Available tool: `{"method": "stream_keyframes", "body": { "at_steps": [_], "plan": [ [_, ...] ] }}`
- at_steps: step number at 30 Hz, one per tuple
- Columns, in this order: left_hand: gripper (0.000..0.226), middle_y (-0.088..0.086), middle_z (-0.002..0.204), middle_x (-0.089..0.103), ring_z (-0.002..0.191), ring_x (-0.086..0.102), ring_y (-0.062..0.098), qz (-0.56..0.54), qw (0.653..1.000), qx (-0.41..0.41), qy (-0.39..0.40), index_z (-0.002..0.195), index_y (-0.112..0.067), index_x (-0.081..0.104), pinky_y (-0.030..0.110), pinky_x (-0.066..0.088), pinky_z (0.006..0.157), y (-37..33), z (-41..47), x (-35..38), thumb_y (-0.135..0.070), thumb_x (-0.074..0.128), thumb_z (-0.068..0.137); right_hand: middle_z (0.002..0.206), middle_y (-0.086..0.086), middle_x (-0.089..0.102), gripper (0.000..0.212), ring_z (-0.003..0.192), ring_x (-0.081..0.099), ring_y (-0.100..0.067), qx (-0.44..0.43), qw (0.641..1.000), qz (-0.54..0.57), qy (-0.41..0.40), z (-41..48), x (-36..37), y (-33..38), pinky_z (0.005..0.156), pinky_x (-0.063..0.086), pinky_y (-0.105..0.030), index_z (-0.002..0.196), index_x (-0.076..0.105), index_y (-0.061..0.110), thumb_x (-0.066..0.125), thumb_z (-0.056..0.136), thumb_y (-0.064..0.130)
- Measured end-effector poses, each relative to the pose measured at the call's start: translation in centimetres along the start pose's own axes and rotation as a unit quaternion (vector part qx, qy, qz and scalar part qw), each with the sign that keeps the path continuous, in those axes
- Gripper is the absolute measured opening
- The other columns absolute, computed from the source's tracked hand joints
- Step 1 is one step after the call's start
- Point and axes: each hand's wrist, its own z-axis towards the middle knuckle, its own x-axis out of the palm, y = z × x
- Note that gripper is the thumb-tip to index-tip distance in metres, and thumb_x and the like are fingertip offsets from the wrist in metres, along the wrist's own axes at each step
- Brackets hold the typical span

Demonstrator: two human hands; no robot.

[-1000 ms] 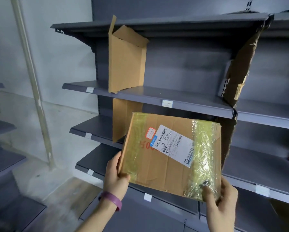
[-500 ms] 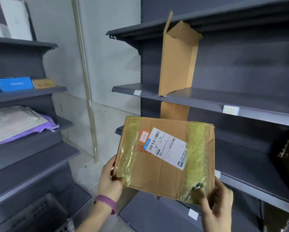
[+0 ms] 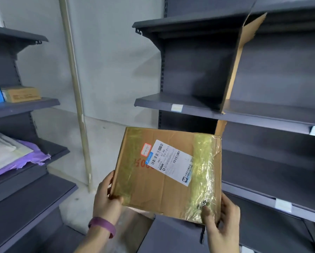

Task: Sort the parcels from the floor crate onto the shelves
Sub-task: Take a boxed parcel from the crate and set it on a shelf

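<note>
Head view: thumbs are curled over the face of a taped parcel [image 3: 167,172], gripped at its lower corners by the left hand [image 3: 105,199] at 7 o'clock and the right hand [image 3: 220,221] at 5. It is held unshelved before the shelves [image 3: 262,119]. Other parcels [image 3: 23,94] are shelved at 9 o'clock; this placement is judged pending.
</note>
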Motion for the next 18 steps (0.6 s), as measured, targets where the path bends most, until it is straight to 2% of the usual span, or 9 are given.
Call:
{"method": "stream_keyframes", "body": {
  "at_steps": [1, 3, 6, 8, 10, 11, 13, 15, 18],
  "plan": [
    [0.073, 0.002, 0.125, 0.056, 0.107, 0.056, 0.02, -0.004, 1.0, 0.001, 0.01, 0.129, -0.021, 0.054, 0.032, 0.047, 0.084, 0.0, 1.2, -0.6, 0.026, 0.047, 0.074, 0.102, 0.022, 0.046, 0.056, 0.1, 0.054, -0.007, 0.004, 1.0, -0.002, -0.011, -0.2, 1.2, 0.2, 0.079, 0.049, -0.025, 0.121, 0.053, 0.041, 0.066, 0.067, 0.05],
    [0.071, 0.001, 0.124, 0.056, 0.107, 0.056, 0.019, -0.005, 0.999, 0.009, 0.033, 0.128, -0.021, 0.055, 0.032, 0.047, 0.084, 0.1, 3.4, -1.3, 0.024, 0.047, 0.074, 0.103, 0.024, 0.047, 0.048, 0.1, 0.056, -0.011, 0.014, 0.999, -0.01, -0.032, -0.4, 3.0, 0.4, 0.079, 0.049, -0.027, 0.115, 0.052, 0.047, 0.075, 0.076, 0.034],
    [0.067, 0.002, 0.122, 0.056, 0.104, 0.056, 0.018, -0.008, 0.997, 0.018, 0.07, 0.128, -0.021, 0.054, 0.028, 0.045, 0.084, 0.0, 5.9, -1.4, 0.02, 0.05, 0.076, 0.105, 0.019, 0.047, 0.056, 0.098, 0.057, -0.011, 0.04, 0.997, -0.038, -0.054, 0.1, 4.6, 0.7, 0.08, 0.048, -0.024, 0.113, 0.049, 0.05, 0.073, 0.081, 0.011],
    [0.065, 0.003, 0.12, 0.058, 0.102, 0.057, 0.018, -0.013, 0.995, 0.016, 0.095, 0.129, -0.021, 0.054, 0.024, 0.043, 0.081, 0.1, 7.2, -1.1, 0.017, 0.054, 0.077, 0.104, 0.015, 0.046, 0.048, 0.095, 0.055, -0.001, 0.054, 0.995, -0.048, -0.066, 0.7, 5.1, 1.0, 0.076, 0.046, -0.014, 0.115, 0.051, 0.045, 0.073, 0.082, 0.019],
    [0.063, 0.002, 0.12, 0.058, 0.101, 0.057, 0.017, -0.012, 0.993, 0.016, 0.112, 0.133, -0.02, 0.052, 0.021, 0.042, 0.079, 0.4, 8.4, -0.6, 0.014, 0.053, 0.08, 0.102, 0.011, 0.046, 0.044, 0.09, 0.053, 0.009, 0.068, 0.993, -0.06, -0.074, 1.5, 5.5, 1.2, 0.076, 0.04, -0.013, 0.121, 0.054, 0.034, 0.071, 0.081, 0.026],
    [0.062, 0.003, 0.12, 0.058, 0.099, 0.057, 0.017, -0.012, 0.993, 0.018, 0.119, 0.134, -0.019, 0.051, 0.02, 0.042, 0.078, 0.5, 8.9, -0.4, 0.013, 0.052, 0.081, 0.1, 0.009, 0.046, 0.044, 0.087, 0.052, 0.011, 0.073, 0.992, -0.065, -0.075, 1.8, 5.7, 1.3, 0.077, 0.038, -0.015, 0.125, 0.055, 0.029, 0.071, 0.084, 0.022],
    [0.061, 0.006, 0.119, 0.059, 0.096, 0.057, 0.017, -0.014, 0.991, 0.017, 0.13, 0.135, -0.018, 0.05, 0.019, 0.042, 0.077, 0.7, 9.9, 0.0, 0.012, 0.052, 0.082, 0.098, 0.006, 0.046, 0.044, 0.083, 0.051, 0.013, 0.077, 0.991, -0.08, -0.075, 2.3, 6.1, 1.4, 0.075, 0.036, -0.014, 0.128, 0.055, 0.026, 0.066, 0.087, 0.015],
    [0.06, 0.008, 0.118, 0.06, 0.097, 0.058, 0.019, -0.02, 0.99, 0.011, 0.14, 0.135, -0.018, 0.05, 0.02, 0.042, 0.077, 1.1, 10.7, 0.2, 0.011, 0.053, 0.083, 0.097, 0.003, 0.046, 0.043, 0.081, 0.051, 0.012, 0.077, 0.989, -0.095, -0.078, 2.5, 6.4, 1.5, 0.073, 0.036, -0.011, 0.128, 0.054, 0.028, 0.065, 0.088, 0.015],
    [0.058, 0.008, 0.117, 0.062, 0.093, 0.057, 0.019, -0.031, 0.99, 0.007, 0.141, 0.132, -0.016, 0.053, 0.014, 0.043, 0.07, 1.5, 11.7, 0.0, 0.013, 0.055, 0.081, 0.095, 0.0, 0.046, 0.043, 0.082, 0.05, 0.006, 0.076, 0.988, -0.107, -0.081, 2.4, 7.2, 1.6, 0.073, 0.036, -0.014, 0.127, 0.053, 0.033, 0.064, 0.088, 0.017]
  ]
}}
